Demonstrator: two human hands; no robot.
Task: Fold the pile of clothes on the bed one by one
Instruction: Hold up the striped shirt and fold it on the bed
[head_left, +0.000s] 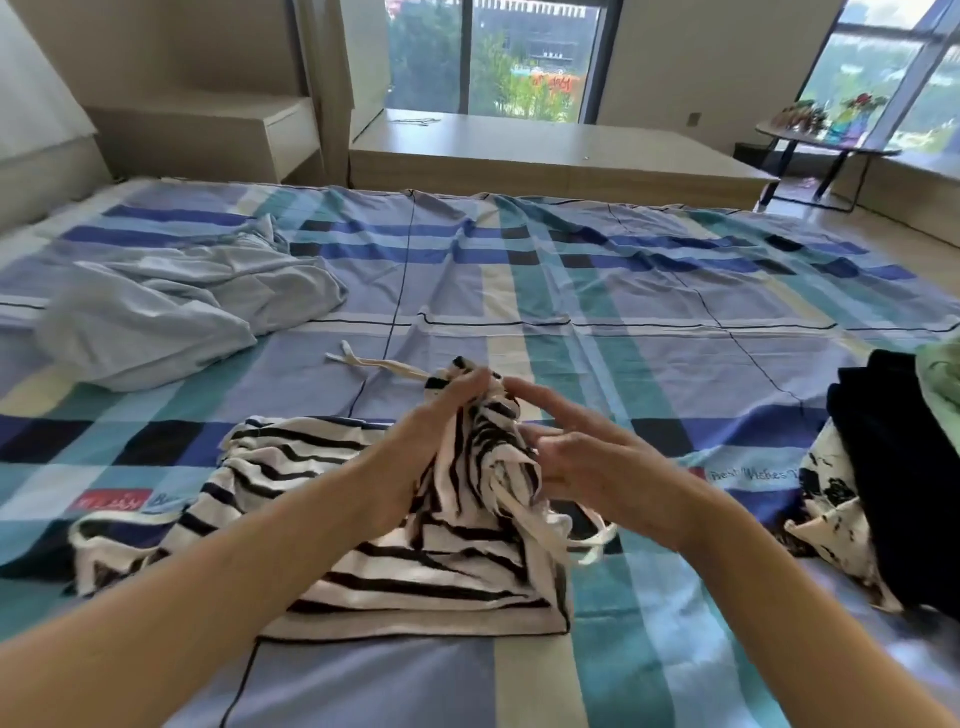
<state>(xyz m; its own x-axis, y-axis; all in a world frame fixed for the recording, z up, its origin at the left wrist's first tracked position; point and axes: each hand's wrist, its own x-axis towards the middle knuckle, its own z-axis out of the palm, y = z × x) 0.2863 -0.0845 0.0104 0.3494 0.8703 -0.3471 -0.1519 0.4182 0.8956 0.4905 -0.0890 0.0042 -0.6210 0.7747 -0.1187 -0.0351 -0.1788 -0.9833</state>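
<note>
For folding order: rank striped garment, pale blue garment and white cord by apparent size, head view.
1. striped garment
2. pale blue garment, nearly as large but farther away, so unsure
3. white cord, clearly smallest

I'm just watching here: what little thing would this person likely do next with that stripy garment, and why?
Probably lower the bunched end and spread it flat. The left hand grips the striped garment gathered into a raised bunch, and the right hand is open beside it. The rest lies crumpled on the bed, with a white tie trailing loose.
</note>
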